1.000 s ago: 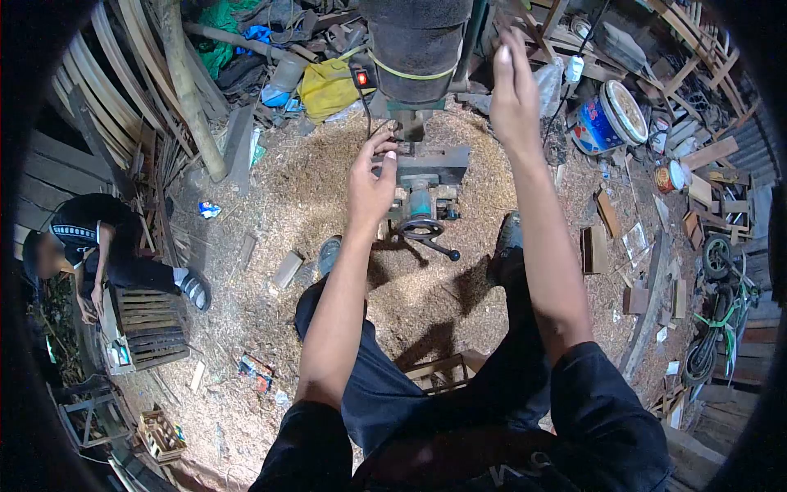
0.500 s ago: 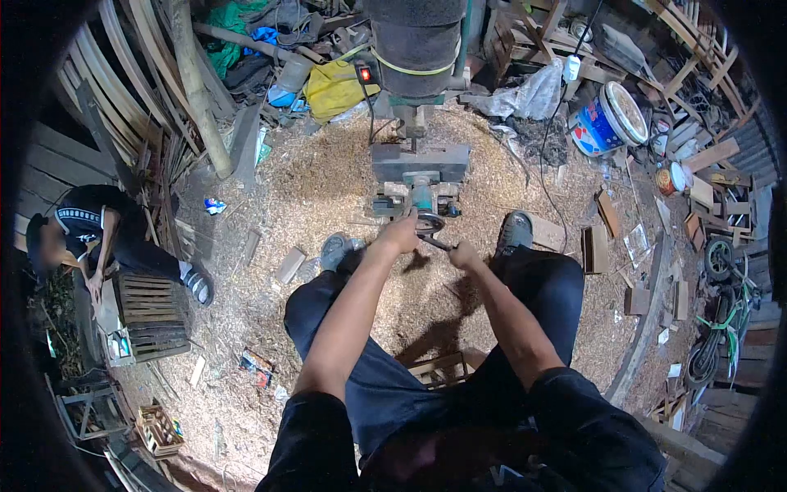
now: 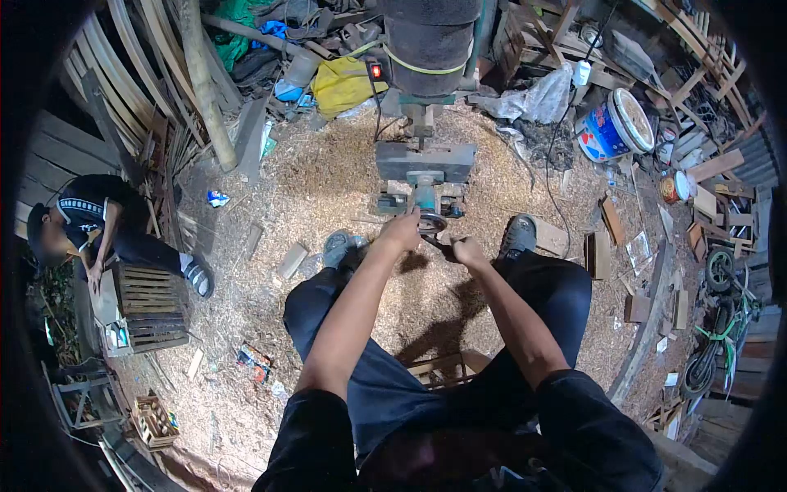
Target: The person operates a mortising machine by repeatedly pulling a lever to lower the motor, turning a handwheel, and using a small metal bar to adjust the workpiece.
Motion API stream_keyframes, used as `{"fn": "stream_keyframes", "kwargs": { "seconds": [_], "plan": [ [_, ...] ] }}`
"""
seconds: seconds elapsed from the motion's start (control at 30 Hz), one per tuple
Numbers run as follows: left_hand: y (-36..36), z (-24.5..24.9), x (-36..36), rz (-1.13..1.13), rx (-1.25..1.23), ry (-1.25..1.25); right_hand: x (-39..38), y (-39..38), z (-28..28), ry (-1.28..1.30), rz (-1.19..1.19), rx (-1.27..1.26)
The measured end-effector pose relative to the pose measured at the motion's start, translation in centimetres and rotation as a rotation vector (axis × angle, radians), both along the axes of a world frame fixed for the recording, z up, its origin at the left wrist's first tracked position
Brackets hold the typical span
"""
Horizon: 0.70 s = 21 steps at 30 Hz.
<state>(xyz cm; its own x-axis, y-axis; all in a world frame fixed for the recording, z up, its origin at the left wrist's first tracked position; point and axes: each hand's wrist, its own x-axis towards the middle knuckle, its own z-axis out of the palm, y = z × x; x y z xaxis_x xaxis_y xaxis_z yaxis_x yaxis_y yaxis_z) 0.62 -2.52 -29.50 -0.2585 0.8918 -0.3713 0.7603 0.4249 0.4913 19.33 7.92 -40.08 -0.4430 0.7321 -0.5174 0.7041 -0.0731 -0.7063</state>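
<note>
Ahead of me stands a machine with a flat metal table [image 3: 426,160], a green housing [image 3: 425,197] and a round handwheel [image 3: 433,222]. My left hand [image 3: 401,230] is closed at the wheel's left side; what its fingers grip is hidden. My right hand [image 3: 467,250] is closed on a dark handle [image 3: 438,243] just below the wheel. Both hands are close together between my knees. A dark cylinder [image 3: 430,49] with a yellow band rises behind the metal table.
At the left, a person [image 3: 98,221] bends over a slatted wooden crate [image 3: 152,303]. Wood scraps [image 3: 292,260] lie on the shavings-covered floor [image 3: 328,180]. A blue-white bucket [image 3: 602,131] and small bicycle [image 3: 721,332] are at the right. A cable [image 3: 551,156] crosses the floor.
The whole view has shifted slightly, moving the machine a little right and down. My right hand and the handle have moved slightly relative to the wheel. My left hand stays by the wheel.
</note>
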Motion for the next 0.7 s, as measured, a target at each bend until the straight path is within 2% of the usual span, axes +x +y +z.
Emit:
{"fn": "stream_keyframes", "kwargs": {
  "seconds": [0.07, 0.1, 0.13, 0.2, 0.27, 0.37, 0.4, 0.47, 0.5, 0.57, 0.63, 0.7],
  "plan": [
    [-0.2, -1.0, -0.2, -0.021, 0.046, 0.026, -0.4, -0.3, 0.0, 0.024, 0.024, -0.006],
    [-0.1, -1.0, -0.3, -0.013, 0.029, 0.027, -0.9, -1.1, 2.6, 0.034, 0.033, -0.011],
    [-0.1, -0.9, -0.4, -0.006, 0.012, 0.025, -1.7, -2.5, 8.1, -0.130, 0.103, 0.184],
    [-0.1, -1.2, -0.2, -0.010, 0.039, 0.041, -1.3, -1.4, 4.5, -0.090, 0.041, 0.095],
    [-0.4, -2.4, -0.6, -0.019, 0.131, 0.083, -1.3, -0.9, 4.2, -0.022, -0.019, 0.107],
    [0.1, 0.6, -1.6, -0.030, 0.118, -0.038, -1.1, 0.3, 4.4, -0.041, 0.115, 0.285],
    [0.3, 1.8, -1.9, 0.036, 0.188, -0.054, -1.4, 0.8, 6.7, -0.084, 0.218, 0.357],
    [0.7, 4.7, -2.5, 0.167, 0.332, -0.080, -3.6, 3.1, 7.2, 0.109, 0.048, 0.417],
    [1.0, 6.9, -2.4, 0.240, 0.515, -0.112, -4.7, 4.5, 7.7, 0.212, -0.035, 0.455],
    [2.1, 13.0, -2.4, 0.368, 0.905, -0.167, -6.7, 5.0, 18.5, 0.507, -0.143, 0.635],
    [3.0, 19.3, -2.3, 0.359, 1.196, -0.036, -8.4, 7.0, 25.9, 0.712, -0.187, 0.727],
    [4.8, 24.7, -2.7, 0.268, 1.375, 0.141, -10.0, 9.5, 31.9, 0.859, -0.188, 0.850]
  ]
}}
